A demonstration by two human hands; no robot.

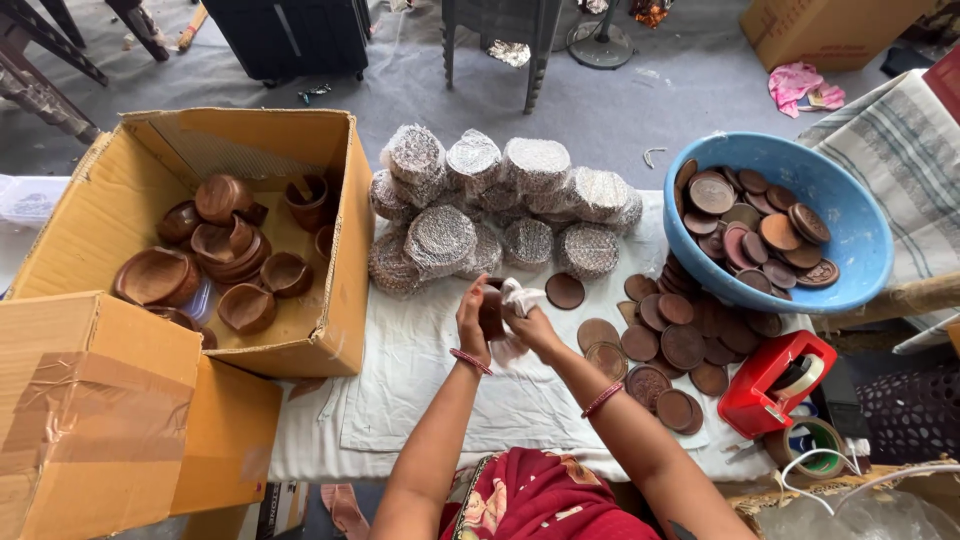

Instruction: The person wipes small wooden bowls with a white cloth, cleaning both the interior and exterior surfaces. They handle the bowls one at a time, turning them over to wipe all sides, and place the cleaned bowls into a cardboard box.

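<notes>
My left hand (472,318) holds a stack of round brown wooden discs (491,310) upright above the white cloth (440,390) on the table. My right hand (530,325) presses a crumpled white cloth rag (520,296) against the stack. Loose brown discs (660,345) lie spread on the cloth just to the right of my hands. A pile of disc stacks wrapped in white foam net (500,205) sits beyond my hands.
An open cardboard box (345,200) with several wooden bowls (225,255) stands at the left, a closed carton (90,420) in front of it. A blue plastic basin (850,215) of discs is at the right. A red tape dispenser (775,385) sits near the front right edge.
</notes>
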